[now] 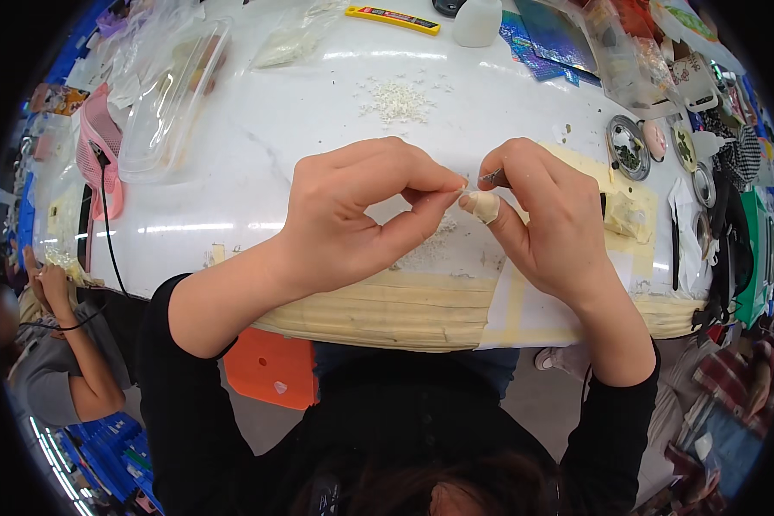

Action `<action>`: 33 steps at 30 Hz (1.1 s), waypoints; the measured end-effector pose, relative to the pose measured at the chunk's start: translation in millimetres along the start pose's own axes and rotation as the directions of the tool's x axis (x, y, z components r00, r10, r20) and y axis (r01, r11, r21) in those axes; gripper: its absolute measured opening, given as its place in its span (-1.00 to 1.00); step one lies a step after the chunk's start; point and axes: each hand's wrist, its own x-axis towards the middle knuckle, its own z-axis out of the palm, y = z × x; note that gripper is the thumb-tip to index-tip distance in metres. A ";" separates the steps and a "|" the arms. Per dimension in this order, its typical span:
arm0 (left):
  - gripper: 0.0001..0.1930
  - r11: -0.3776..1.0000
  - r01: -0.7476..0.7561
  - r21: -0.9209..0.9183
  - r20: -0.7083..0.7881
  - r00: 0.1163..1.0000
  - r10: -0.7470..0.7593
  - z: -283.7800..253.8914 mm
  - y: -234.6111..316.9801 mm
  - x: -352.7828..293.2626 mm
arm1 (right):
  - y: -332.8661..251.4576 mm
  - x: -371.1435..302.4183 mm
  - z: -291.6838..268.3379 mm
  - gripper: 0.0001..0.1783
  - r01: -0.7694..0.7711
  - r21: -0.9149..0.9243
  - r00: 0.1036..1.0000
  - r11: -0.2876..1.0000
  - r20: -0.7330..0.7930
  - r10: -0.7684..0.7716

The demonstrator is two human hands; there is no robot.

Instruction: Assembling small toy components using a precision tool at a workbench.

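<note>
Above the near part of the white table [258,206], my left hand [361,206] pinches something tiny and pale between thumb and forefinger, too small to name. My right hand [546,219] is closed close beside it, holding a small grey metal-looking piece [493,177] by the forefinger; most of it is hidden. Cream tape [485,206] wraps the right thumb. The fingertips of both hands nearly meet. Farther back lies a loose pile of small white bits [400,99]. Another scatter of white bits [430,249] lies beneath my hands.
A clear plastic box [167,103] and pink mesh pouch [101,142] are at left. Far back lie a yellow cutter [393,19] and white bottle [477,23]. Round tins [629,146] and a taped yellow block [628,215] stand right. Another person [68,353] sits lower left.
</note>
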 end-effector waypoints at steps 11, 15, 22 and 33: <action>-0.69 0.915 -0.267 0.303 0.014 0.961 0.276 1.1 -6.1 2.4 | -3.2 -0.4 0.8 -0.78 0.039 -0.108 0.999 0.993 0.023 -0.036; -0.68 0.914 -0.269 0.304 0.020 0.961 0.277 0.6 -5.2 2.5 | -3.9 -0.4 0.3 -0.77 0.031 -0.098 0.999 0.995 0.036 -0.027; -0.68 0.914 -0.266 0.305 0.024 0.962 0.272 -0.3 -4.0 2.8 | -4.3 -0.1 0.4 -0.78 0.029 -0.095 0.999 0.995 0.036 -0.026; -0.68 0.909 -0.289 0.299 0.036 0.956 0.292 -0.9 -4.3 2.6 | -5.9 -0.2 -1.6 -0.81 0.056 -0.147 0.998 0.987 0.050 -0.049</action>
